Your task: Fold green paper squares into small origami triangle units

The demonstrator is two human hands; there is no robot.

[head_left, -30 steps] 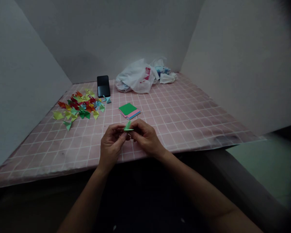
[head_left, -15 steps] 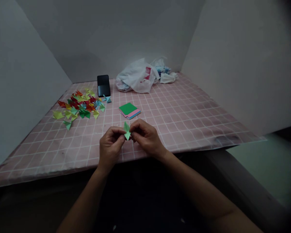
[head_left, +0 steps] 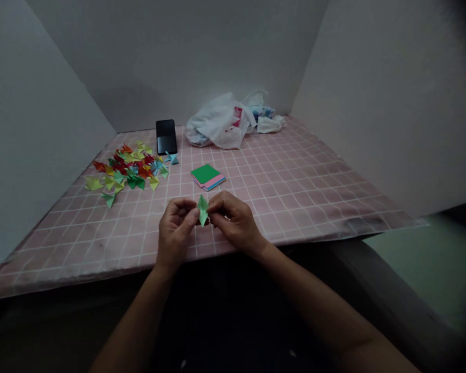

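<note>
Left hand [head_left: 173, 228]: grip pinched on folded green paper [head_left: 203, 210]
Right hand [head_left: 233, 220]: grip pinched on same paper
Ahead: stack of paper squares [head_left: 207, 177] on worktop [head_left: 287, 207]

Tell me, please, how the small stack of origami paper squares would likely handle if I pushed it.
The stack of origami paper squares looks light and probably floppy, since the sheets are thin, so it may sag if lifted by a corner. The sheets sit slightly fanned, so a push would likely slide them apart on the pink grid mat.
</note>
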